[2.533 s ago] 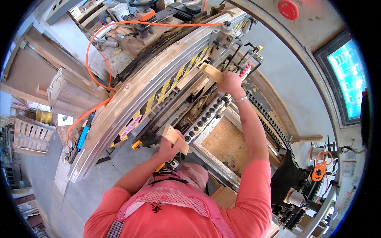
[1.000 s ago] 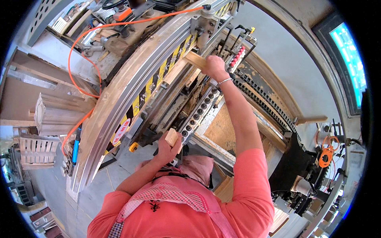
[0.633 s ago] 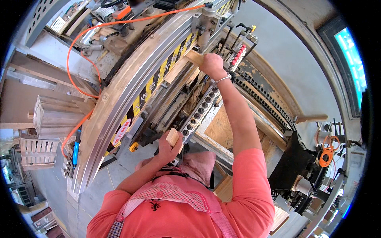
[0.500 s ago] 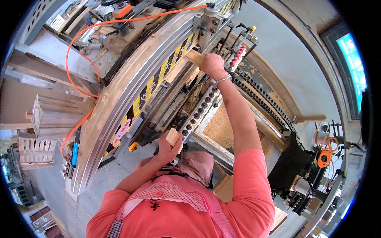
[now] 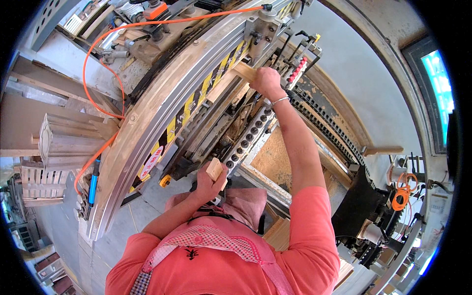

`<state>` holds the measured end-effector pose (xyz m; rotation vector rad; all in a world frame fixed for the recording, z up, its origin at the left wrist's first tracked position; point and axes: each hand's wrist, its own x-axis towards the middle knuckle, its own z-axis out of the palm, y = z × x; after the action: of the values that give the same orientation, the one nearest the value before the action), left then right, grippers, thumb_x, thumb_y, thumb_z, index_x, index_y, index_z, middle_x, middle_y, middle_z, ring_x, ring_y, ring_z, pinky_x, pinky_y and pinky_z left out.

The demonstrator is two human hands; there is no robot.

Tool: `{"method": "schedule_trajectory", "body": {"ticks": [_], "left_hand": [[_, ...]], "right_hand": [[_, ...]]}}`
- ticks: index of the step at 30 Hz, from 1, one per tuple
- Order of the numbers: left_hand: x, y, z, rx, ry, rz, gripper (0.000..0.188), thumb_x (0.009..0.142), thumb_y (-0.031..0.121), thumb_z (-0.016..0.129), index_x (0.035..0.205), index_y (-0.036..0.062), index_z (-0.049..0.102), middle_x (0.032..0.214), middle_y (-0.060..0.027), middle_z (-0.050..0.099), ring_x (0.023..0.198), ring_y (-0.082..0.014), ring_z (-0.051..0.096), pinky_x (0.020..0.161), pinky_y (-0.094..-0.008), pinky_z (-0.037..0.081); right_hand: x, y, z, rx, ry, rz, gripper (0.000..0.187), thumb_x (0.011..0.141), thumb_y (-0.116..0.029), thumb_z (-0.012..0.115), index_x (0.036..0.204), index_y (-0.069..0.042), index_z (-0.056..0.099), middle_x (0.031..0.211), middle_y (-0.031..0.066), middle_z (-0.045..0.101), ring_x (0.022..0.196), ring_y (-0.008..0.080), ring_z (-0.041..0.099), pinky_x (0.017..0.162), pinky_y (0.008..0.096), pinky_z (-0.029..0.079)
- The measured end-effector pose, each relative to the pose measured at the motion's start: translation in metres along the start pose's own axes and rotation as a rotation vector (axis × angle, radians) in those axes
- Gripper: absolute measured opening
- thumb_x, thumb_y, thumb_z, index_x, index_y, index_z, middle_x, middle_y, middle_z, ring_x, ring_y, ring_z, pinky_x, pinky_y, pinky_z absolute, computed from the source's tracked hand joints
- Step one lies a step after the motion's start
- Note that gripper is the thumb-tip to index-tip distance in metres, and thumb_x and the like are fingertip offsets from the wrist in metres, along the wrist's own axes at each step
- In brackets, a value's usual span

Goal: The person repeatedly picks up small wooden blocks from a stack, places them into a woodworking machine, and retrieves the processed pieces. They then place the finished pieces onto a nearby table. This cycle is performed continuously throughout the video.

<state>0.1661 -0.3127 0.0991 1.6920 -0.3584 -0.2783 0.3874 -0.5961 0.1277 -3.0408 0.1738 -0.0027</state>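
Note:
Close to my body, my left hand (image 5: 210, 184) is wrapped round a short wooden block (image 5: 215, 168), whose pale end sticks up past the fingers. My right arm reaches far forward over the machine. There my right hand (image 5: 267, 81) grips the near end of a flat wooden piece (image 5: 244, 72). The other end of that piece reaches in beside the yellow-and-black striped guard strip (image 5: 204, 93). A bar with a row of black round knobs (image 5: 250, 137) runs between my two hands. My right fingertips are partly hidden by the hand.
On the left a long curved machine rail (image 5: 162, 96) carries an orange air hose (image 5: 84, 73). Red knobs (image 5: 296, 70) and a black chain track (image 5: 329, 120) lie beyond my right hand. A lit screen (image 5: 437, 88) hangs at the far right. Sawdust covers a panel (image 5: 275, 157).
The whole view has shifted slightly. Both hands keep their grips on the wooden pieces, and little else differs.

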Motion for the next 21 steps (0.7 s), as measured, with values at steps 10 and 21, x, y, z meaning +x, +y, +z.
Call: {"method": "schedule_trajectory", "body": {"ticks": [10, 21], "left_hand": [[0.006, 0.015, -0.016, 0.339, -0.146, 0.235, 0.014, 0.077, 0.008, 0.058, 0.091, 0.0044, 0.058, 0.080, -0.0130, 0.058, 0.069, -0.0317, 0.053, 0.061, -0.0395, 0.043], [0.005, 0.017, -0.016, 0.387, -0.175, 0.223, 0.015, 0.076, 0.008, 0.058, 0.091, 0.0071, 0.057, 0.082, -0.0102, 0.058, 0.070, -0.0322, 0.050, 0.060, -0.0404, 0.042]], "right_hand": [[0.002, -0.004, -0.002, 0.005, -0.012, 0.007, 0.032, 0.063, -0.032, 0.068, 0.077, -0.003, 0.067, 0.079, 0.0168, 0.065, 0.077, 0.0301, 0.064, 0.070, 0.0369, 0.052], [-0.001, -0.003, -0.002, 0.009, 0.007, -0.034, 0.031, 0.064, -0.031, 0.068, 0.078, -0.003, 0.066, 0.081, 0.0170, 0.064, 0.077, 0.0307, 0.063, 0.071, 0.0375, 0.052]]}}
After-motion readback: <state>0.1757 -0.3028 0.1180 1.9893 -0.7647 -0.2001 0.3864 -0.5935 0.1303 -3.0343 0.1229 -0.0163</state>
